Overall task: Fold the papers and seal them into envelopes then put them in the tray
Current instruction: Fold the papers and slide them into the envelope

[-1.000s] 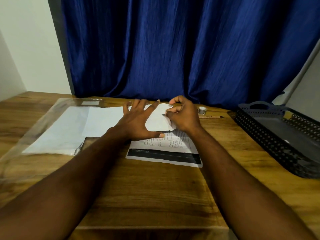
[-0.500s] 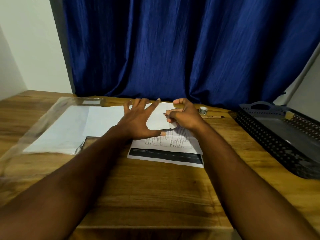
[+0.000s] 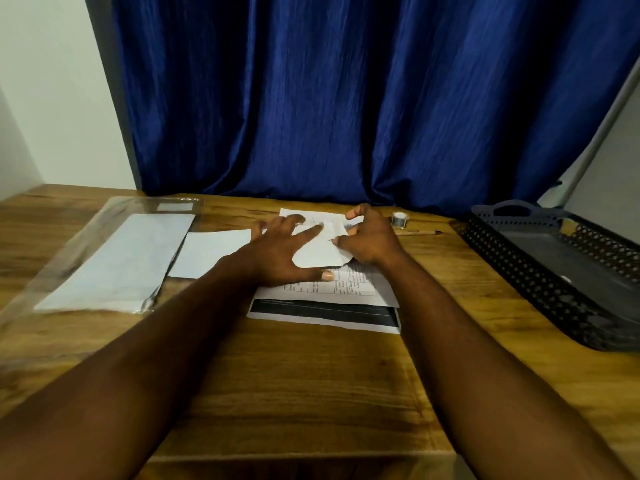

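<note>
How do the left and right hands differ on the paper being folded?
The left hand lies spread, fingers straight, pressing the paper flat; the right hand has curled fingers pinching its edge. The left hand sits on the paper's left part, the right hand at its right. Both touch the same paper.

The left forearm enters from 7 o'clock and the right forearm from 5 o'clock, and both point inward toward 12 o'clock. The left hand [image 3: 277, 254] lies palm down, fingers straight and spread, thumb pointing to 3 o'clock, and presses the folded paper [image 3: 320, 256]. The right hand [image 3: 372, 240], just at its 3 o'clock side, has curled fingers and pinches the paper's edge.
</note>
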Tool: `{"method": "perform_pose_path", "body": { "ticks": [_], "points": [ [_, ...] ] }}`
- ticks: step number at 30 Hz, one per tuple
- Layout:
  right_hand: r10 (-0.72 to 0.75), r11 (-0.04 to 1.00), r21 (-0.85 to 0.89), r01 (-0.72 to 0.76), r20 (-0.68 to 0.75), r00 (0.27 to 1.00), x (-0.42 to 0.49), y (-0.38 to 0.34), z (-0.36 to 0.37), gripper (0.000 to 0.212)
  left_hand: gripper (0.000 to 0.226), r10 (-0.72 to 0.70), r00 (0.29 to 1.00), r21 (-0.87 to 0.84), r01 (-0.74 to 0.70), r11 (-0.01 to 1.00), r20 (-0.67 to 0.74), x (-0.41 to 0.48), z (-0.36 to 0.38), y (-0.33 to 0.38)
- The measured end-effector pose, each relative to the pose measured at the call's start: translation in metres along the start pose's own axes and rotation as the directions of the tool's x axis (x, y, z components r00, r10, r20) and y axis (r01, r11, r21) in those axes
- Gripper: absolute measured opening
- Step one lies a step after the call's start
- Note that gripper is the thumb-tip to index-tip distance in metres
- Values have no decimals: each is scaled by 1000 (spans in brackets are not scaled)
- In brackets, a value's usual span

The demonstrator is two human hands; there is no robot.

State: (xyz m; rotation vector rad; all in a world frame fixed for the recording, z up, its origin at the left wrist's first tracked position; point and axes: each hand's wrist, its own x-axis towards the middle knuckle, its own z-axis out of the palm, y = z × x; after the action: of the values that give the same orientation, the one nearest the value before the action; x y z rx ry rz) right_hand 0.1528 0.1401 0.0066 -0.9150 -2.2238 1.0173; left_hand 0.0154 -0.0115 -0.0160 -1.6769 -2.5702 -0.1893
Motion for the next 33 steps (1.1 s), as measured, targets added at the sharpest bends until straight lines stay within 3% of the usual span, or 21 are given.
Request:
{"method": "perform_pose_path", "body": {
  "ticks": [4,8,11,16,18,20,23,27,33],
  "points": [
    [-1,995,-95,-6,-67,998,3,5,1,49,85,-1,987,-163,27,986,160,-10,-4,7],
    [-26,998,52,24,33,999,3,6,2,36,65,10,992,-181,13,983,129,-6,-4,11],
    [-44,992,126,25,151,988,2,3,3,41,59,23,993,-151,-6,989,112,-1,1,9],
    [-65,986,164,43,134,989,0,17,8,57,56,5,1000,-208,1,978,29,-3,2,11],
    [-109,987,126,95,106,988,-1,23,9,51,54,4,1000,-208,0,978,20,-4,1,13],
    [-130,985,125,115,113,985,-1,25,7,42,60,3,1000,-188,-2,982,6,-5,1,13],
    [-155,986,101,136,217,964,0,23,0,38,88,-49,999,-139,49,989,6,-4,1,7],
    [-137,990,16,142,398,907,0,16,-13,66,100,-95,995,-129,98,987,27,-2,0,-3],
    [-61,994,-48,96,486,872,5,18,-27,95,100,-45,999,-119,43,992,-10,-2,-2,-2]
  ]
}}
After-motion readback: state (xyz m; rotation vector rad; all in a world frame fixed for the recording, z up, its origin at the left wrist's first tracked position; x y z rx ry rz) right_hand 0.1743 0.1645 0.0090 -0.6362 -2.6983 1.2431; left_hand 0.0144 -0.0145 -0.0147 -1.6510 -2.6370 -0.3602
